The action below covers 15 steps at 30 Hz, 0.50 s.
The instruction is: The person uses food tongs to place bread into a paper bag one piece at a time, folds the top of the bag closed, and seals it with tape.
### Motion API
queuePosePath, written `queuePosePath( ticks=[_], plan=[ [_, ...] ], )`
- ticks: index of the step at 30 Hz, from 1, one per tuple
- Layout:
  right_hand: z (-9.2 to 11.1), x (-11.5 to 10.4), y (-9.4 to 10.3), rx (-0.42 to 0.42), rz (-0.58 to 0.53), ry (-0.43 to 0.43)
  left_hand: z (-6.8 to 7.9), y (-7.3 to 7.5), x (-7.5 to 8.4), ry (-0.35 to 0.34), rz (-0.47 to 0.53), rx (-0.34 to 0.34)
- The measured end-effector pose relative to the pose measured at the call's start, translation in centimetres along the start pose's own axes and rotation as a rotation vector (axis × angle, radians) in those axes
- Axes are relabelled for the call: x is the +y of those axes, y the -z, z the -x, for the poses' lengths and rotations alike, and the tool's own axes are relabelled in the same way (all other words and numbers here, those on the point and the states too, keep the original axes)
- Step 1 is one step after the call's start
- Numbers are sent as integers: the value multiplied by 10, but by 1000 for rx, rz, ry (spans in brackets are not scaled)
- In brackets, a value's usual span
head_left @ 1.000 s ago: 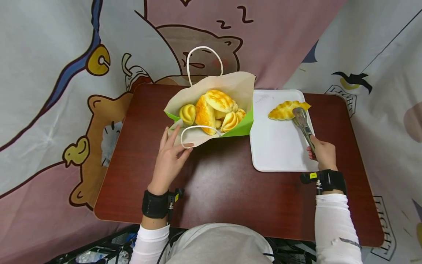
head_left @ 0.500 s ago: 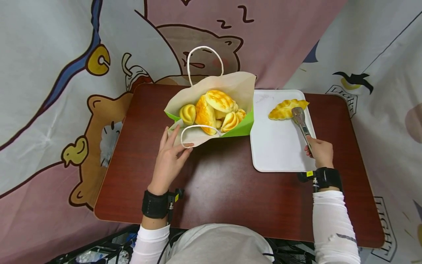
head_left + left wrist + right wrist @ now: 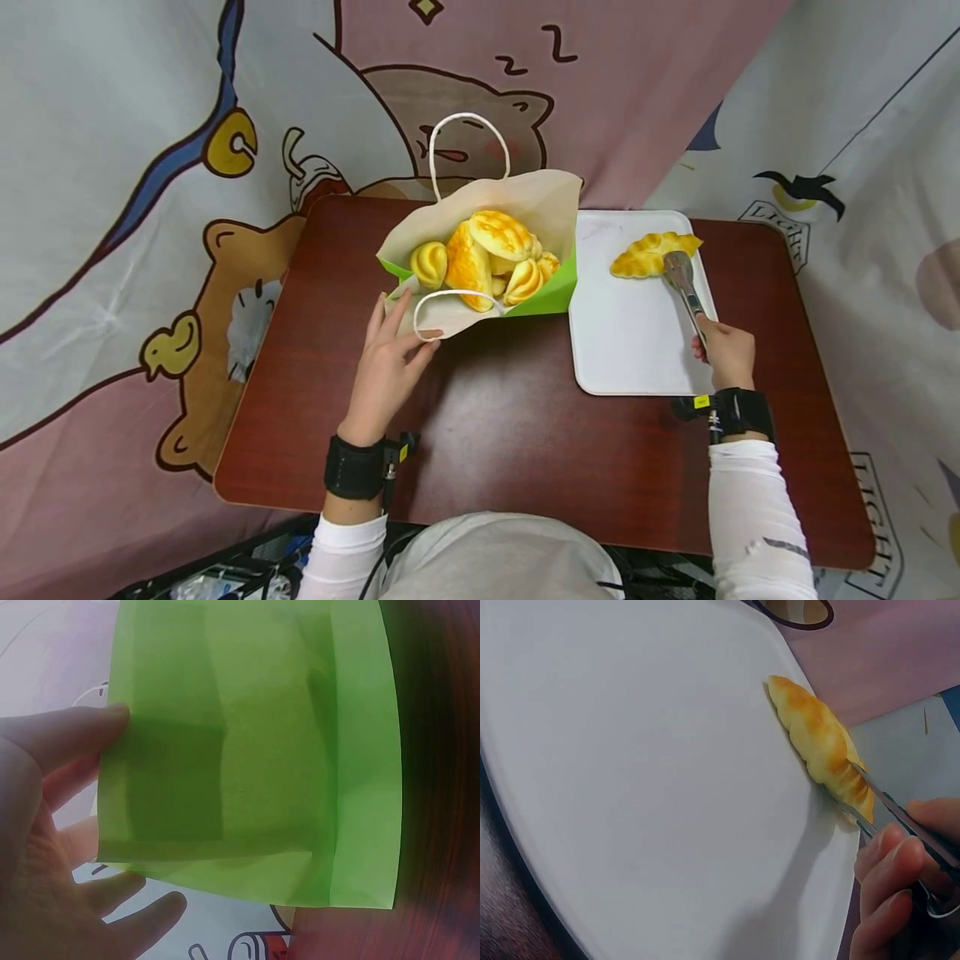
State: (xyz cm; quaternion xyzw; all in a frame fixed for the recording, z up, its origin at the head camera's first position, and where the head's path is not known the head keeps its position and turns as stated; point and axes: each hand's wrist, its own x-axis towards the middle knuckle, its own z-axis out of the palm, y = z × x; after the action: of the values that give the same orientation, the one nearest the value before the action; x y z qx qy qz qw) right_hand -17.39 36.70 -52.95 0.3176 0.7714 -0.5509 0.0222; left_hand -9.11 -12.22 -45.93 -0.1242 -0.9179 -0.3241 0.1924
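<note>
My left hand (image 3: 381, 379) holds the near rim of a green paper bag (image 3: 561, 287), white inside with white handles. In the left wrist view the thumb lies on the bag's green side (image 3: 262, 772), with the fingers behind the edge. Several golden bread rolls (image 3: 467, 260) fill the bag's mouth. On the right, my right hand (image 3: 731, 354) grips metal tongs (image 3: 681, 279). Their tips straddle the right end of a ridged, croissant-like bread (image 3: 647, 255) on the white tray (image 3: 626, 350); the right wrist view shows one tong arm on each side of the bread (image 3: 810, 727).
A dark red-brown table (image 3: 525, 450) bears the bag and tray, which stand side by side. Behind it hangs a cartoon-printed curtain (image 3: 637, 83). The bag's far handle (image 3: 468, 117) stands upright, and the near handle (image 3: 450, 293) arches by the left fingers.
My right hand has shifted slightly left with the tongs, whose tips have moved a little along the bread. My left hand keeps its hold on the bag. The head view has tilted slightly.
</note>
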Motion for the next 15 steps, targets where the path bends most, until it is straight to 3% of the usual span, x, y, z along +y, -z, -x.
queuePosePath(
  ticks=[15],
  plan=[
    [34,-10,17,40,-180,46,0,-1,-1,-7,-5,-3]
  ],
)
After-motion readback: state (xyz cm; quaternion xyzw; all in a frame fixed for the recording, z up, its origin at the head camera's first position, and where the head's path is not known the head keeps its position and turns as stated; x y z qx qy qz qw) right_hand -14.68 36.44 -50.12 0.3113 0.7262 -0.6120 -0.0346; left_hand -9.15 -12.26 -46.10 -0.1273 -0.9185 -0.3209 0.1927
